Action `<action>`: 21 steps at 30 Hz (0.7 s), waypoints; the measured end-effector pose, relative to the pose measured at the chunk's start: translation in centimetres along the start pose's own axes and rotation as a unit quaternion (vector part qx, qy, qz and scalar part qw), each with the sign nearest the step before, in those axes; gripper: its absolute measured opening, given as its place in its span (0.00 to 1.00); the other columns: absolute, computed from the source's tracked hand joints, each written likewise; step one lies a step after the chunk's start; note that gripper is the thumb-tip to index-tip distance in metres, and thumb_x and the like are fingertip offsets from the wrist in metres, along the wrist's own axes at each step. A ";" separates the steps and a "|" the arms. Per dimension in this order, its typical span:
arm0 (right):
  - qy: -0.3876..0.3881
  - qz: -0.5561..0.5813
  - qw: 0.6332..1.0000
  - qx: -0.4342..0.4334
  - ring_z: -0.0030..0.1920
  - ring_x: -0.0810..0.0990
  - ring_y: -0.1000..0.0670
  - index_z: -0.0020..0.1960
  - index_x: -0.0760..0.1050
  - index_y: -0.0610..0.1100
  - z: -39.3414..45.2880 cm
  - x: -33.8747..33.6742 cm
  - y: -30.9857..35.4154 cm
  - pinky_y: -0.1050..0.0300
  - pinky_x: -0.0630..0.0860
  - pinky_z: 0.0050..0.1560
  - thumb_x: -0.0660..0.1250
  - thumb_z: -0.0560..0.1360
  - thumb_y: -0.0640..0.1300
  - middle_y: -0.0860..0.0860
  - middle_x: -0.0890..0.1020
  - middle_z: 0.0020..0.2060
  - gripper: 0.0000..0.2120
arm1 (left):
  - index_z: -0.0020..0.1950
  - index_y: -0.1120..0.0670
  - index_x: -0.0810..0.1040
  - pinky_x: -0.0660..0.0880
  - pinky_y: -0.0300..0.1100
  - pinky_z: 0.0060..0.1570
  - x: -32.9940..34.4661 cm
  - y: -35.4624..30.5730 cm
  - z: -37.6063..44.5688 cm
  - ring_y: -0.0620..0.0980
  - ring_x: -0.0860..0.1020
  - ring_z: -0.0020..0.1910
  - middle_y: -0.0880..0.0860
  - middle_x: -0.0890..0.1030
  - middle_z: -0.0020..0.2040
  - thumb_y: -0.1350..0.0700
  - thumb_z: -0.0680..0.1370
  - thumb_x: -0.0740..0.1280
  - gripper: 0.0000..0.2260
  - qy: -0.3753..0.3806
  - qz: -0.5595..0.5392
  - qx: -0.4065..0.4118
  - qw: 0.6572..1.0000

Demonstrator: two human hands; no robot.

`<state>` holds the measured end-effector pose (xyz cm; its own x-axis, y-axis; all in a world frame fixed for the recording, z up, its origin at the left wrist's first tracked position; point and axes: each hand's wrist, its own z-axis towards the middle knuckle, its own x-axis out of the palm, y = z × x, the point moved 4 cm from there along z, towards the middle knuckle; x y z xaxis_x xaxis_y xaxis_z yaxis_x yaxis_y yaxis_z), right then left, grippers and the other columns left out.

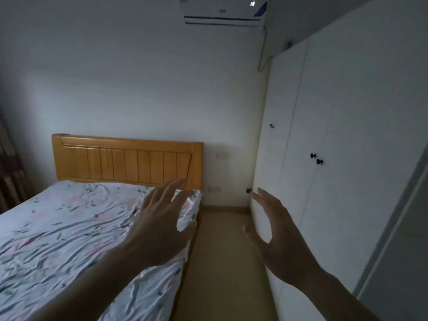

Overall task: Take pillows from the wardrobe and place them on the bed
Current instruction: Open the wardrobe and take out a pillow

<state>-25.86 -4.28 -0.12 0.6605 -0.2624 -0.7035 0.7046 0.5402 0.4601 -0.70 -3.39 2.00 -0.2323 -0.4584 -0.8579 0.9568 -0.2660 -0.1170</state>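
Both hands empty, fingers spread: left hand (159, 230) over bed (58, 239), right hand (278, 239) near shut wardrobe (347, 135). Opening step, judged; next: pull door knobs (316, 158).

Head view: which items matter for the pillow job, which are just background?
Job:
wardrobe, doors closed
door knobs
bed, no pillows on it
left hand and right hand, both open and empty

Background:
air conditioner
headboard
wall sockets
curtain

Creased cloth bedsheet (69, 228), glossy wooden headboard (127, 163), seemingly matt smooth wardrobe (347, 135)
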 end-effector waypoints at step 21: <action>-0.020 0.014 0.994 0.108 0.75 0.59 0.63 0.77 0.59 0.58 21.7 7.4 -22.3 0.60 0.61 0.75 0.66 0.79 0.52 0.66 0.63 0.74 0.29 | 0.76 0.40 0.59 0.51 0.48 0.73 21.3 7.0 27.4 0.49 0.54 0.78 0.42 0.53 0.79 0.32 0.72 0.54 0.33 0.095 -0.079 0.048 0.991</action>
<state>-31.04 -35.63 -3.78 0.6873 -0.2838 -0.6687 0.7223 0.3645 0.5877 -3.74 -38.31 -3.40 -0.3321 -0.2388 -0.9125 0.8878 -0.4059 -0.2168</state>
